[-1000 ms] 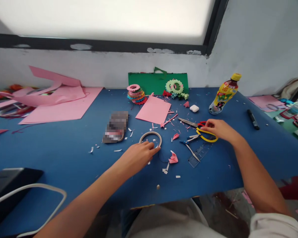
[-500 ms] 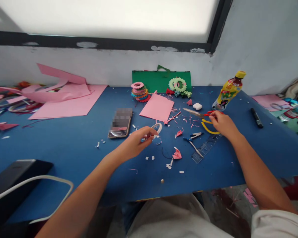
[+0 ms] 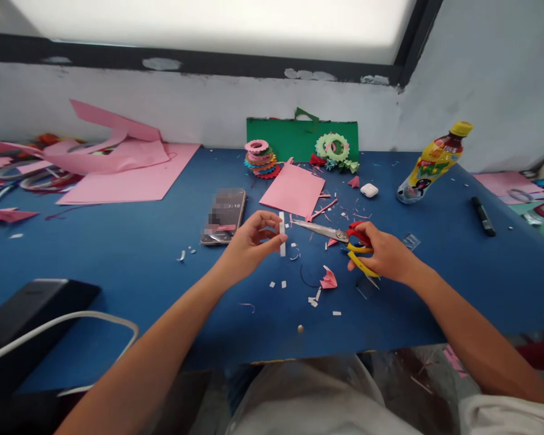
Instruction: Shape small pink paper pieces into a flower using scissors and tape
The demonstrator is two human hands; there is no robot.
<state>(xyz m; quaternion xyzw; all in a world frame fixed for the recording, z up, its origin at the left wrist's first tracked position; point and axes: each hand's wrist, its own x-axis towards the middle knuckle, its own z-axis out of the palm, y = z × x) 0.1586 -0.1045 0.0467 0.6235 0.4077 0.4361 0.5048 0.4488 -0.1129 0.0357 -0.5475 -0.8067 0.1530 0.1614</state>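
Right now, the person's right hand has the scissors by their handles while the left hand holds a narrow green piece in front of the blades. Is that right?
Not quite: the narrow piece is white, not green, as the head view shows. The left hand holds it in front of the blades, and the right hand has the scissors by their handles.

My blue table (image 3: 136, 241), phone (image 3: 229, 212) left of centre, pink sheets (image 3: 127, 188) far left, stacked paper rings (image 3: 259, 161) far centre, bottle (image 3: 430, 166) far right, marker (image 3: 483, 216) at right, white scraps (image 3: 283, 284) nearer me
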